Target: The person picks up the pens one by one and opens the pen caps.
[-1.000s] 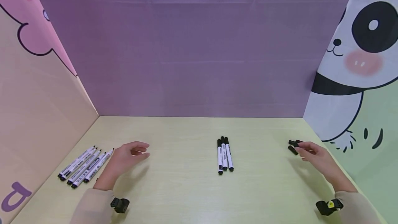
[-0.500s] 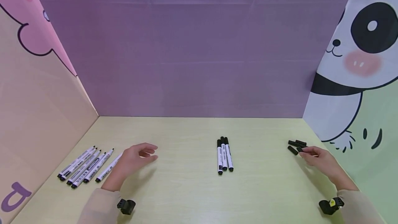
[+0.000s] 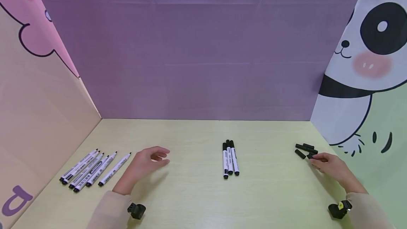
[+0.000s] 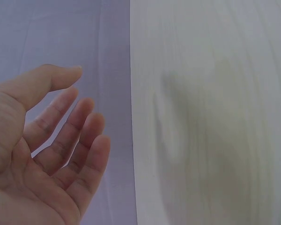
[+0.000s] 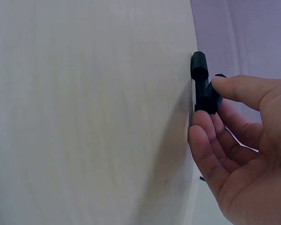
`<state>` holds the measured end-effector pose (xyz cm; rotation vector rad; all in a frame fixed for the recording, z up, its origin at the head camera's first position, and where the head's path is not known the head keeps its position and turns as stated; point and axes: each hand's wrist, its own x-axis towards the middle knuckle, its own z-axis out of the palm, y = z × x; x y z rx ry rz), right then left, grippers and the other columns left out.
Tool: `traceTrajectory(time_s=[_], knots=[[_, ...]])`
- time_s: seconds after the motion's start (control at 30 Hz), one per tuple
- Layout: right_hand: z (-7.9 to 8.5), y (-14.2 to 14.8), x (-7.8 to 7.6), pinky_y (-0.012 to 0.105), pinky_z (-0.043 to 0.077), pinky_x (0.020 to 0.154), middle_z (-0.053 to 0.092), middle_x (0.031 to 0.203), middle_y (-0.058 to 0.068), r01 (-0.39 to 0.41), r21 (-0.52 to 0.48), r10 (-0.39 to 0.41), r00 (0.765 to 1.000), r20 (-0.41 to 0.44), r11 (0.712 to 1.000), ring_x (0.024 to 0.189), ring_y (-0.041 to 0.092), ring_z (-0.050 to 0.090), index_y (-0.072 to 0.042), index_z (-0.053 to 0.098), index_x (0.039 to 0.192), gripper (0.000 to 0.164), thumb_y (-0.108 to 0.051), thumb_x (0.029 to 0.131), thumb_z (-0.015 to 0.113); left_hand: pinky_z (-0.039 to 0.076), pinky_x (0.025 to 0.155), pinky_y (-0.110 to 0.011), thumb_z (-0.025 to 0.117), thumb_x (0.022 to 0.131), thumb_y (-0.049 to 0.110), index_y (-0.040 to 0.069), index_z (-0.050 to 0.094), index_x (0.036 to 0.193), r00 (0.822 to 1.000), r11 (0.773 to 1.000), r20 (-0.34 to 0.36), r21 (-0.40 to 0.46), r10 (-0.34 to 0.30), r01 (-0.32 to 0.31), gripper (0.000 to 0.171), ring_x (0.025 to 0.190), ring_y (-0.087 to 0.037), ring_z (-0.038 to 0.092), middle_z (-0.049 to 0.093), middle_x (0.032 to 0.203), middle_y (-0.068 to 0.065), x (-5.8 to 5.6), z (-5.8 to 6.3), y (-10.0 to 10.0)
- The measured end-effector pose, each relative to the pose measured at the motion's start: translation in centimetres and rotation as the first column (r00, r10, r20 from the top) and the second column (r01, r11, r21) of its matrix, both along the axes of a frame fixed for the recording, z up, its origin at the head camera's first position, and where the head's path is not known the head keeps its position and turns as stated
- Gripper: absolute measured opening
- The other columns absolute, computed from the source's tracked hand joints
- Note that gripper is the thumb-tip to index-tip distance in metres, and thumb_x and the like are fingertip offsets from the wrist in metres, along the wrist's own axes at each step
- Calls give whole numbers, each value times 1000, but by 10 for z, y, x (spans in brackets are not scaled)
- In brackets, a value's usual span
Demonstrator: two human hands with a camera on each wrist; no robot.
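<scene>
My right hand (image 3: pixel 330 169) is at the right side of the table, its thumb and fingers pinching a black marker cap (image 5: pixel 212 97). Several more black caps (image 3: pixel 300 154) lie close by, just beyond the fingertips. My left hand (image 3: pixel 149 163) hovers over the table left of the middle, fingers loosely bent and nothing in them; the left wrist view shows its bare palm (image 4: pixel 28 192). Nearest to it, on its left, lies an uncapped white marker (image 3: pixel 114 169). Further left, several uncapped markers (image 3: pixel 84 172) lie slanted side by side.
Three capped white markers (image 3: pixel 229 160) lie together near the table's middle, black caps pointing away. The table (image 3: pixel 190 200) meets a purple wall (image 3: pixel 203 63) at the back. Cartoon-printed panels stand on both sides, a panda (image 3: pixel 381 27) on the right one.
My left hand has drifted right, uncovering the single uncapped marker beside it. My right hand has shifted slightly right and nearer with the pinched cap, bringing the other caps into fuller view.
</scene>
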<state>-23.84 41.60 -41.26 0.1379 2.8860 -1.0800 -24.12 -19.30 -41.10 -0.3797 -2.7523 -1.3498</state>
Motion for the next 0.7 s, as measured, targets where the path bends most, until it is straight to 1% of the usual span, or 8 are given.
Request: traceTrajectory(time_s=[0.17,0.27,0.47,0.7], knots=[[-3,3,-4,31,50,68,66,100,14,2,24,-3,1000,9,1000,81,17,60,17,54,123,52,-30,101,61,51,84,-40,76,90,18,6,71,118,1000,1000,1,3,-19,19,31,96,-21,66,71,110,-10,-1,0,6],[-4,5,-6,33,49,68,66,98,12,6,43,-6,1000,12,999,80,17,59,16,56,120,51,-31,100,62,51,85,-40,77,89,17,7,71,118,1000,1000,13,9,-16,16,30,97,-21,65,71,110,-9,-1,0,9],[-4,6,-7,34,47,69,66,94,9,3,77,-4,1000,12,997,79,17,58,14,59,116,49,-32,99,64,51,84,-40,77,90,16,7,71,118,1000,1000,13,8,-26,26,30,97,-21,65,71,109,-9,-2,1,13],[-1,6,-7,34,46,69,66,96,10,12,62,-14,999,34,998,80,18,59,13,58,118,52,-35,100,63,51,84,-40,77,89,19,9,72,117,999,1000,13,5,-31,31,30,96,-18,65,71,109,-7,-3,1,18]])
